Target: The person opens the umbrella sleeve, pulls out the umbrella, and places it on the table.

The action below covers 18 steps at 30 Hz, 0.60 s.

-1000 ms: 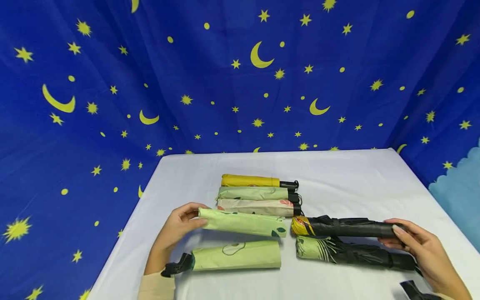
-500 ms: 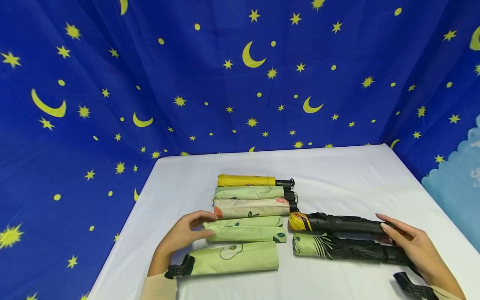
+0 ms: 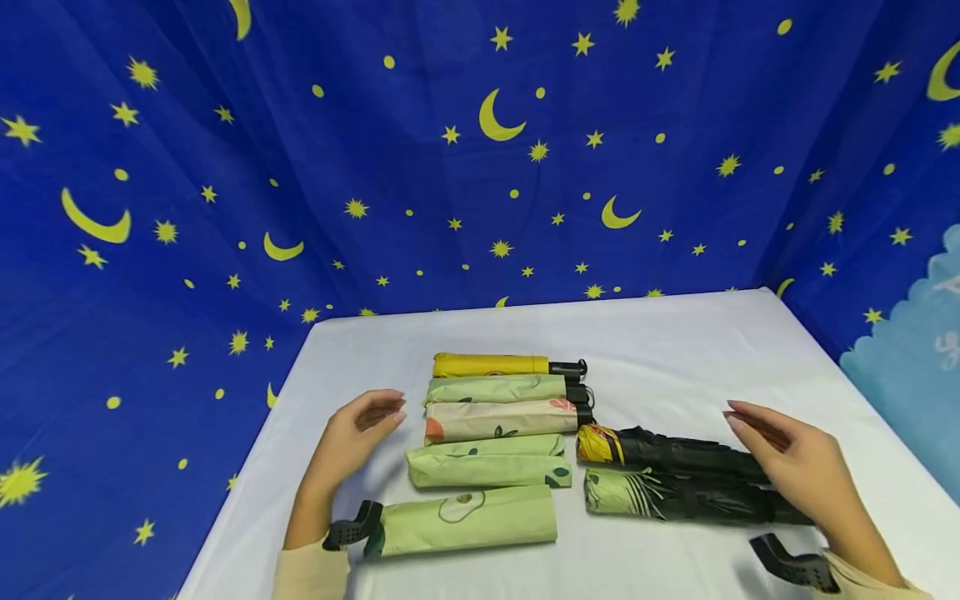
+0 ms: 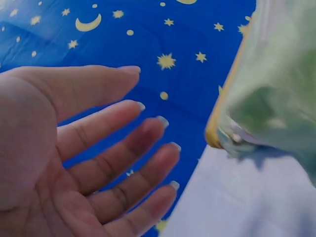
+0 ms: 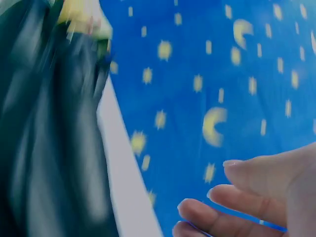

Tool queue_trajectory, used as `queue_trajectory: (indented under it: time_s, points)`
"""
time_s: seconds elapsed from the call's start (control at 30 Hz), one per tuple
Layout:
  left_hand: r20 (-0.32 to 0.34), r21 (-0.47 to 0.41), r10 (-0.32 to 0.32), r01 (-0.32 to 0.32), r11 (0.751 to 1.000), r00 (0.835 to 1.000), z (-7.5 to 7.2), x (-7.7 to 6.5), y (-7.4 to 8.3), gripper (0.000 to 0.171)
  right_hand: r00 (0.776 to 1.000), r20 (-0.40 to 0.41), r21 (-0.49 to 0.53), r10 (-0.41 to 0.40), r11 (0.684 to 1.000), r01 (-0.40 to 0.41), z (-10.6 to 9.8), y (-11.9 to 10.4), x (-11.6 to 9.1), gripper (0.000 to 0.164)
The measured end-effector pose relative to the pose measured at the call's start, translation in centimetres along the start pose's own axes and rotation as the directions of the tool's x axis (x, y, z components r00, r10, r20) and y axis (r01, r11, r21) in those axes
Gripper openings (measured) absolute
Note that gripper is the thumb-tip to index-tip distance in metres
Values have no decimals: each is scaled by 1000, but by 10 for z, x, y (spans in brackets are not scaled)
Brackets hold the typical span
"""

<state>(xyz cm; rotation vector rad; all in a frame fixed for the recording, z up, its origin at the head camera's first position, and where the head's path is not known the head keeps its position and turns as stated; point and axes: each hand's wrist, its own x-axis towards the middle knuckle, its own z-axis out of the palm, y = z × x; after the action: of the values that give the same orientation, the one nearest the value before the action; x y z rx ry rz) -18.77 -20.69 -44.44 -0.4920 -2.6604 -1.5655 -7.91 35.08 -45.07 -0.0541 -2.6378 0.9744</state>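
Blue star-and-moon curtain (image 3: 420, 150) fills the back and sides from where I stand. Before it, the worktop (image 3: 660, 358), under white cloth.

Longest items, to the person's right: a yellow-ended black umbrella (image 3: 667, 451) and, just beside it on the near side, a green-ended black umbrella (image 3: 697, 498). Both lie flat, long axes running left to right; their right ends pass behind the hand.

To the left, a second stack, axes also roughly left to right. Nearest the person, an avocado roll (image 3: 480, 525); a strip of bare cloth, then a light green roll (image 3: 487, 467). No handle visible on either. Beyond, three folded umbrellas, close together, dark handles to the right: cream (image 3: 517, 417), pale green (image 3: 495, 388), yellow (image 3: 491, 365).

Left grip (image 3: 351, 437): bare hand, nothing held, fingers relaxed, apart from the left ends of the light green roll and cream umbrella, which lie to its right.

Right grip (image 3: 802, 462): likewise free, thumb and fingers parted, just above the right ends of the black umbrellas, which extend leftward from it. Key relation: right hand nearer the black pair, left hand nearer the rolls.

Smallest: black wrist mounts (image 3: 795, 568).
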Motion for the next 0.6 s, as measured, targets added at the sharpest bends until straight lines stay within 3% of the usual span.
queue_trajectory:
  time_s: [0.07, 0.17, 0.3, 0.37, 0.47, 0.6]
  points:
    - [27, 27, -7, 6, 1000, 1000, -1, 7, 7, 38, 995, -18, -26, -95, 995, 94, 12, -26, 8, 35]
    - [90, 75, -29, 23, 997, 995, 1, 21, 14, 35, 973, 24, -91, -231, 968, 232, 36, -65, 24, 32]
    - [184, 150, -69, 41, 988, 980, 6, 36, 16, 35, 927, 193, -172, -323, 919, 356, 71, -101, 46, 28]
    - [234, 171, -91, 51, 984, 968, 10, 40, 15, 36, 900, 299, -192, -318, 904, 383, 84, -110, 56, 23]
    - [299, 174, -110, 59, 983, 948, 13, 44, 11, 39, 860, 439, -198, -260, 906, 375, 97, -112, 68, 21]
    - [311, 164, -131, 83, 983, 941, 15, 47, 5, 41, 828, 531, -181, -181, 930, 319, 106, -107, 76, 26]
